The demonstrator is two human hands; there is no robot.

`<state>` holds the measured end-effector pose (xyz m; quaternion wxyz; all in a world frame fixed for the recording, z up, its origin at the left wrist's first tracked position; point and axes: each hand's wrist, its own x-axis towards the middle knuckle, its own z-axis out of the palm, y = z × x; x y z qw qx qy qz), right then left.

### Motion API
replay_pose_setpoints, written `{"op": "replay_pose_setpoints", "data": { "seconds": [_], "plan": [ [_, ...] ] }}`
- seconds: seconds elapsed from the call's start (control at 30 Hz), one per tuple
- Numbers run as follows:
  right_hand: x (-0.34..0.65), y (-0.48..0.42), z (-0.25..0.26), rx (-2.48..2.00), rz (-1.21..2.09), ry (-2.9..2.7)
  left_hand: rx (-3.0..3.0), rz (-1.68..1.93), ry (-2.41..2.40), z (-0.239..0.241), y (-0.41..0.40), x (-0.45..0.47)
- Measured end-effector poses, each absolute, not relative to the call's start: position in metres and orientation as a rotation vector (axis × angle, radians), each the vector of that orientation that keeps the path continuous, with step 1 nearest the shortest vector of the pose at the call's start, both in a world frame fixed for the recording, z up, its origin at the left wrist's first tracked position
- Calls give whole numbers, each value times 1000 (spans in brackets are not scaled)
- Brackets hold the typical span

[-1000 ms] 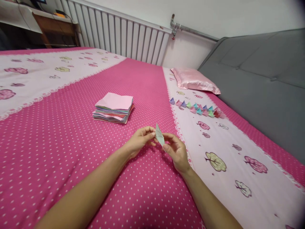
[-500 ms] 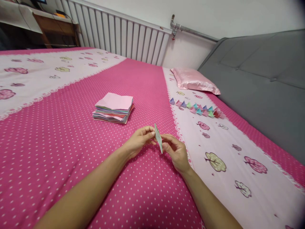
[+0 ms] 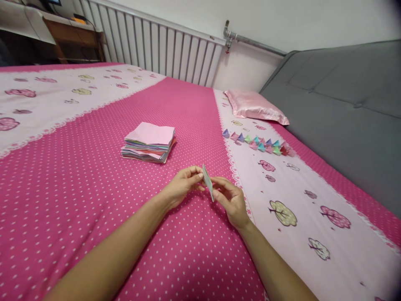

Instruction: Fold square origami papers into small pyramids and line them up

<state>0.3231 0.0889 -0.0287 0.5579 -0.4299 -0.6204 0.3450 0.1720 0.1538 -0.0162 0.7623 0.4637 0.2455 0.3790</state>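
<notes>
A small piece of folded pale green paper (image 3: 208, 182) is held up between my two hands, seen almost edge-on. My left hand (image 3: 185, 184) pinches its left side between thumb and fingers. On the other side, my right hand (image 3: 231, 200) grips the paper's lower right part with thumb and fingertips. Beyond my left hand lies a stack of coloured paper sheets (image 3: 150, 134), with a pink sheet on top. To the right, several small folded paper shapes (image 3: 261, 143) in mixed colours form rows on the bedspread.
A pink dotted bedspread (image 3: 188, 113) with pale printed bands covers the bed. A pink satin pillow (image 3: 255, 105) rests near the grey padded headboard (image 3: 338, 92). Along the wall stand a white radiator (image 3: 156, 39) and a pipe (image 3: 257, 43); a wooden desk (image 3: 70, 33) is at the far left.
The folded green paper has tilted very slightly, its inner gap appearing narrower. Both hands keep nearly the same place and hold.
</notes>
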Motion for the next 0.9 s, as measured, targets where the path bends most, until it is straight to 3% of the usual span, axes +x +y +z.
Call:
{"op": "replay_pose_setpoints", "data": {
  "seconds": [0.9],
  "plan": [
    [322, 94, -34, -1201, 454, -1437, 1163, 727, 613, -23, 146, 180]
  ]
}}
